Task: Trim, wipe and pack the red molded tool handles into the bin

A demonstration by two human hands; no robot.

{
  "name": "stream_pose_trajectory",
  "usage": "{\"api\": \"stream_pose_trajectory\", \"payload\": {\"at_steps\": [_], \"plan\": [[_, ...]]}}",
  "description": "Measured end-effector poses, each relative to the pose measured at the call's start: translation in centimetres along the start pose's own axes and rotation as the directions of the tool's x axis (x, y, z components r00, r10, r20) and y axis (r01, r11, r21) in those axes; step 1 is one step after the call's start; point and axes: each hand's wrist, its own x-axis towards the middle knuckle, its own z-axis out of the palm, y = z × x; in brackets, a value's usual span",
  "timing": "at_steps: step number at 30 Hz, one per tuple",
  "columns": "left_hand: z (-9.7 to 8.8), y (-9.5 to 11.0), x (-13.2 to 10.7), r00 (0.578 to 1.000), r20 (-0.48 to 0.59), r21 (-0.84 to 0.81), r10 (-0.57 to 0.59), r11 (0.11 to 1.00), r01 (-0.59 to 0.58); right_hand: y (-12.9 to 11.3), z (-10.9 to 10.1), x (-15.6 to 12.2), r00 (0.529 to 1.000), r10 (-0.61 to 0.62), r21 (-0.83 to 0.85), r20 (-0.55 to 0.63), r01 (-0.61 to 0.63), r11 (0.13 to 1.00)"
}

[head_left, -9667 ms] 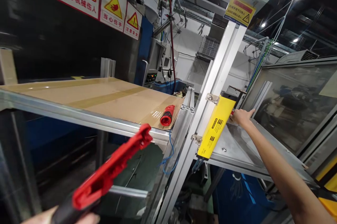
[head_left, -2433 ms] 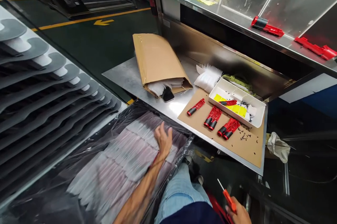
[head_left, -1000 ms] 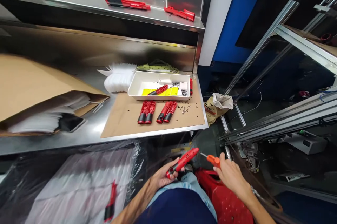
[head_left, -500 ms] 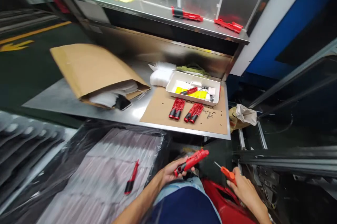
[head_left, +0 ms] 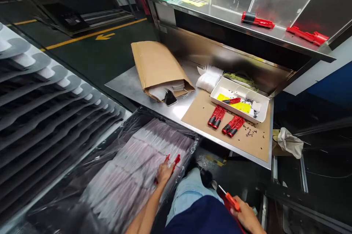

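Observation:
My left hand [head_left: 164,171] is over the lined box of white packets [head_left: 137,153], its fingers closed round a slim red plastic part [head_left: 176,160]. A second red part [head_left: 167,158] shows at the other side of the fingers, mostly covered by the hand; I cannot tell whether it is gripped too or lies on the packets. Low at the right, my right hand [head_left: 244,214] holds a screwdriver with an orange handle [head_left: 233,203], its thin shaft pointing up and left.
On the metal bench, a cardboard sheet [head_left: 198,111] carries several red-and-black parts [head_left: 216,117] and small black pieces beside a white tray [head_left: 264,111]. A brown paper bag [head_left: 159,65] lies further left. More red parts [head_left: 258,21] sit on the shelf above.
My left hand has moved left and down from in front of my body to the box of packets, carrying the red part. The view has turned left; my right hand still holds the screwdriver.

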Motion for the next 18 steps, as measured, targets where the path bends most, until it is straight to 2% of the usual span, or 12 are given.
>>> {"api": "stream_pose_trajectory", "payload": {"at_steps": [2, 4, 6, 8, 11, 13, 14, 16, 18], "plan": [[0.9, 2.2, 0.3, 0.984, -0.166, 0.028, 0.057, 0.998, -0.053, 0.0, -0.5, 0.0, 0.999, 0.027, 0.003, -0.019, -0.027, 1.000], [2.1, 6.0, 1.3, 0.953, -0.244, 0.039, 0.179, 0.984, -0.175, 0.0, -1.0, -0.2, 0.998, 0.057, 0.004, -0.042, -0.057, 0.998], [4.1, 11.1, 2.8, 0.920, -0.235, 0.052, 0.315, 0.949, -0.311, -0.2, -1.2, -0.5, 0.995, 0.079, 0.004, -0.065, -0.079, 0.997], [7.0, 16.5, 4.4, 0.893, -0.179, 0.071, 0.412, 0.911, -0.406, -0.5, -1.2, -0.8, 0.992, 0.093, 0.007, -0.087, -0.093, 0.996], [11.7, 22.9, 5.9, 0.887, -0.104, 0.085, 0.451, 0.892, -0.443, -1.3, -0.9, -1.1, 0.986, 0.111, 0.012, -0.120, -0.111, 0.994], [13.6, 25.3, 6.4, 0.895, -0.064, 0.080, 0.442, 0.896, -0.436, -1.7, -0.7, -1.5, 0.980, 0.129, 0.017, -0.148, -0.128, 0.992], [13.8, 26.0, 6.5, 0.900, -0.048, 0.071, 0.434, 0.900, -0.431, -1.8, -0.6, -1.8, 0.976, 0.142, 0.020, -0.165, -0.141, 0.990], [12.9, 26.6, 6.6, 0.907, -0.017, 0.037, 0.421, 0.907, -0.420, -1.6, -0.5, -2.5, 0.964, 0.178, 0.025, -0.199, -0.177, 0.984], [10.5, 26.1, 6.4, 0.911, 0.026, -0.020, 0.412, 0.911, -0.412, -1.1, -0.5, -3.3, 0.946, 0.228, 0.032, -0.232, -0.227, 0.973]]}}
